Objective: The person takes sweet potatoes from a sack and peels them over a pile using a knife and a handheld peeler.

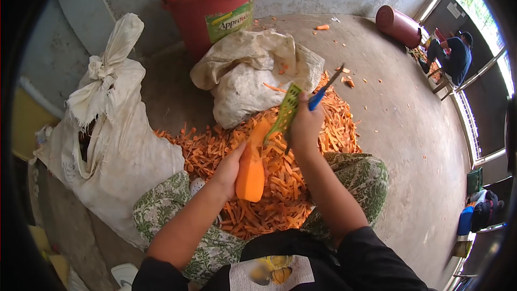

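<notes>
Head camera, and at the floor's (409,113) left side sits a bulging white sack (129,151), woven and creased, its neck twisted into a fat knot; a dark slit gapes in its side, contents too dim to tell. Next along, near the floor's far edge by the wall, stands a red bucket (186,21), smooth plastic, wide-mouthed, green label on its flank, its bottom out of sight. And here's the left hand (226,170), its grip wrapped round the side of a carrot (251,175)! What a bright one: stout, orange, its surface pared into smooth flat facets, narrower towards the far end, held tilted above a heap of peelings (285,194), thin curling orange strips spread between the knees. A slack, dirty off-white sack (239,94) slumps over the heap's far side. Now the right hand (307,126), its grip closed on a flat green tool (282,113) punched with holes, close by the carrot; whether they touch, I can't tell. A blue handle (316,100) with a dark, slim blade juts from that same fist. Beyond, a small orange chunk (322,27) lies on bare, scuffed concrete. Towards the floor's far right corner, a red drum (398,27) lies on its side, and a person (459,56) in dark clothes sits on a low stool near more orange scraps.
</notes>
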`<action>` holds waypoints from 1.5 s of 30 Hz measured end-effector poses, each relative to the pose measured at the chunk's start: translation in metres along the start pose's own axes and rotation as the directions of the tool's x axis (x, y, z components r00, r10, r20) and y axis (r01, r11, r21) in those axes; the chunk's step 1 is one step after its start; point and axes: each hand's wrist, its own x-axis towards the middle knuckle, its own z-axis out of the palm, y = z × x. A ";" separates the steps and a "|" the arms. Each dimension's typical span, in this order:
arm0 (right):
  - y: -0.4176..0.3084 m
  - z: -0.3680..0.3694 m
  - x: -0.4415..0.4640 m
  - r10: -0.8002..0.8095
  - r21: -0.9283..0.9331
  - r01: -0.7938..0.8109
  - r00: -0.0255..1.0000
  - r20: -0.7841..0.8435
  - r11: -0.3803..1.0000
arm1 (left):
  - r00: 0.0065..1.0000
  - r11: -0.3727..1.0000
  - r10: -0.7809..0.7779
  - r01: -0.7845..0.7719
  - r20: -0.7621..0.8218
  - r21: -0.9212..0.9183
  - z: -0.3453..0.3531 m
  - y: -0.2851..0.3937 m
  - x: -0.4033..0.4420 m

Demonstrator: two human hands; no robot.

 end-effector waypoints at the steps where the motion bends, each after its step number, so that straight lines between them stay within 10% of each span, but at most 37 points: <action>1: -0.002 0.005 -0.013 -0.008 -0.016 0.009 0.999 0.050 1.000 | 1.000 0.999 0.011 -0.011 0.006 -0.035 -0.002 -0.001 0.001; 21: -0.006 0.014 -0.068 -0.192 -0.319 0.266 0.951 0.243 0.910 | 0.995 0.995 0.078 -0.082 -0.070 -0.059 0.012 0.002 0.000; 31: 0.045 -0.008 0.043 -0.420 -0.571 0.245 0.886 -0.196 0.784 | 0.995 0.971 -0.062 0.078 -0.075 0.225 0.010 -0.020 -0.013; 39: 0.015 -0.015 0.035 -0.218 -0.177 0.177 0.943 -0.250 0.968 | 0.999 0.949 0.043 -0.049 0.026 0.313 0.000 0.005 -0.008; 45: -0.007 0.016 -0.049 -0.038 -0.002 0.039 0.986 0.163 0.999 | 0.992 0.994 0.102 -0.104 -0.068 -0.030 0.001 0.006 -0.001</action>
